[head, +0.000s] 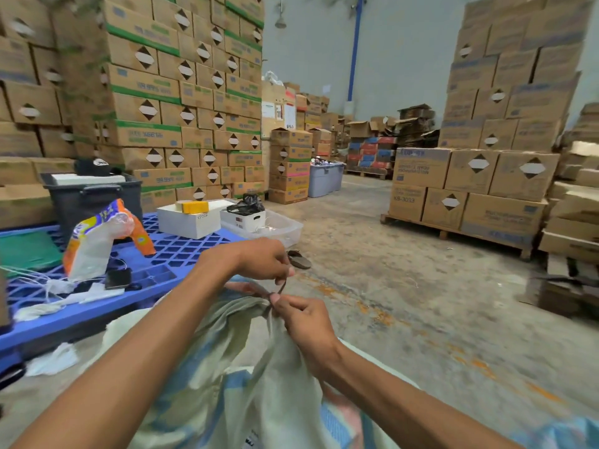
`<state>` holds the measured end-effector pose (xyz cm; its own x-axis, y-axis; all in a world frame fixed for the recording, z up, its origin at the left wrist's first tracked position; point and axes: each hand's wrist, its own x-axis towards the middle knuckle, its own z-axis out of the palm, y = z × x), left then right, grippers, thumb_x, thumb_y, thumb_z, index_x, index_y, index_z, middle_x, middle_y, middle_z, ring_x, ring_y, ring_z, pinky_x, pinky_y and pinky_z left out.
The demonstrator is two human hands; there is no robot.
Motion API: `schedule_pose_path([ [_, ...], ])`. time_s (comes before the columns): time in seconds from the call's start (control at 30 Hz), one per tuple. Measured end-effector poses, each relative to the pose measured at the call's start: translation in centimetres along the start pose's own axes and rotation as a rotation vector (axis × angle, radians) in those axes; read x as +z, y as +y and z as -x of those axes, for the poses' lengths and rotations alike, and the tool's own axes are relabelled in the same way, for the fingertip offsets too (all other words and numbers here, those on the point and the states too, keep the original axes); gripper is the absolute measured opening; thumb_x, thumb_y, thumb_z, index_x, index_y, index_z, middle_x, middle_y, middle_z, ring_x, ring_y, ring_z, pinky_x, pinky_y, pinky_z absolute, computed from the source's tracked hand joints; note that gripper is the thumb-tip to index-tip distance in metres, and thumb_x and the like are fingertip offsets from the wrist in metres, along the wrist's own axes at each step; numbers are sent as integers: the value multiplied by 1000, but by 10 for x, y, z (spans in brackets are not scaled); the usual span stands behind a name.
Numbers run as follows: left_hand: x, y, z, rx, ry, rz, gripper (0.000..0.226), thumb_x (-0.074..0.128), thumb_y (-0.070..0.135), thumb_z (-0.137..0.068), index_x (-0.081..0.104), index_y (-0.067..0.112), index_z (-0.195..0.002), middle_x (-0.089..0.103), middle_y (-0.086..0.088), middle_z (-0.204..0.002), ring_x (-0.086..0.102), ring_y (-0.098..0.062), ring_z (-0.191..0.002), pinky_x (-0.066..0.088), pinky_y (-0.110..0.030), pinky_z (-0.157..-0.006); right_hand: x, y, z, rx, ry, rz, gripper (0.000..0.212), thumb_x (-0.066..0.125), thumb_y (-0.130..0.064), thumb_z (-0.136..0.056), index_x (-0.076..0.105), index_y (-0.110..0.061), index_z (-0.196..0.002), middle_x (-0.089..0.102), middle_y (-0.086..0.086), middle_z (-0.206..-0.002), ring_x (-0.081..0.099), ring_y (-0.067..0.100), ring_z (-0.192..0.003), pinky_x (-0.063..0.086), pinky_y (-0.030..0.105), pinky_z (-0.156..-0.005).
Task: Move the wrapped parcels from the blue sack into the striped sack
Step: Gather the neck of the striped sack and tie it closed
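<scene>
Two bare hands meet at the bunched neck of a pale woven sack with blue and pink stripes (246, 367). It lies slumped on the concrete floor (405, 303) right in front of the person, against the edge of a blue plastic lattice pallet (175, 251). The left grip (262, 259) has its fingers curled, pinching the upper end of a thin dark brown cord (281, 286) that runs down to the sack's neck. The right grip (308, 322) pinches the gathered fabric between thumb and forefinger just where the cord circles it, with the other fingers folded in.

On the pallet stand an orange-and-white plastic bag (97, 241), a white cardboard box (191, 222) and a dark plastic crate (90, 199). A clear plastic tub (275, 226) sits at its far corner, with a brown sandal (299, 259) on the floor beside it. Tall stacks of brown cardboard cartons (162, 92) rise behind.
</scene>
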<state>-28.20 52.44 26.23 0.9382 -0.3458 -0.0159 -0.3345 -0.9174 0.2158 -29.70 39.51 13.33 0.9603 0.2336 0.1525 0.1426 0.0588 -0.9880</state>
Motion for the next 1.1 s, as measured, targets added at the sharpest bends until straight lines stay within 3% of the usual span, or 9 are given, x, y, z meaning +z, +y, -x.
schedule_pose_path([
  [0.1,13,3,-11,-88,209,781,44,41,43,-104,61,4,-99,69,-18,-86,59,-15,-70,50,-26,-58,-15,-15,-9,83,24,-94,28,69,-24,-93,74,-12,-69,67,3,-64,55,12,-55,45,22,-57],
  [0.17,30,3,-17,-195,208,1039,48,33,43,-106,58,1,-105,65,-24,-87,59,-15,-59,46,-16,-46,-30,-34,-13,147,11,-33,33,66,-23,-96,65,-12,-64,53,0,-48,39,8,-41,31,17,-43],
  [0.23,51,-1,-26,-182,239,940,45,35,36,-107,64,2,-99,63,-12,-77,57,-8,-51,42,-14,-47,-49,-53,-19,216,-25,102,33,60,-22,-99,61,-14,-67,47,-7,-45,30,4,-37,18,17,-35],
  [0.4,77,3,-45,-43,257,790,19,60,21,-85,76,13,-79,74,-9,-86,62,-13,-79,44,-31,-79,-87,-71,-36,385,-113,234,26,45,-26,-106,61,-20,-87,49,-9,-67,25,4,-48,11,17,-38],
  [0.53,76,14,-50,87,166,724,21,67,33,-81,78,17,-90,75,-3,-92,63,-11,-84,46,-31,-80,-113,-82,-41,444,-126,365,32,40,-26,-107,60,-19,-82,44,-8,-64,22,6,-49,12,20,-44],
  [0.67,76,24,-58,155,276,456,26,72,51,-81,73,25,-78,72,10,-81,66,-8,-84,49,-33,-81,-125,-86,-41,541,-162,380,35,35,-22,-104,55,-19,-75,40,-6,-61,18,7,-48,12,21,-45],
  [0.87,81,36,-74,215,387,320,25,67,43,-76,64,37,-100,69,12,-78,62,-1,-78,49,-38,-82,-141,-89,-37,636,-235,308,34,36,-17,-100,52,-18,-69,37,-6,-60,16,6,-50,9,20,-47],
  [0.97,82,43,-78,257,385,252,6,66,37,-85,70,40,-83,64,18,-68,53,6,-66,40,-35,-74,-147,-88,-37,652,-253,285,35,34,-18,-100,50,-19,-70,38,-6,-61,16,6,-52,8,21,-49],
  [1.1,81,42,-81,226,376,229,19,64,35,-87,64,44,-70,61,22,-66,50,7,-67,42,-42,-83,-153,-87,-38,574,-301,311,28,38,-24,-102,52,-20,-78,44,-5,-67,19,7,-55,12,21,-48],
])
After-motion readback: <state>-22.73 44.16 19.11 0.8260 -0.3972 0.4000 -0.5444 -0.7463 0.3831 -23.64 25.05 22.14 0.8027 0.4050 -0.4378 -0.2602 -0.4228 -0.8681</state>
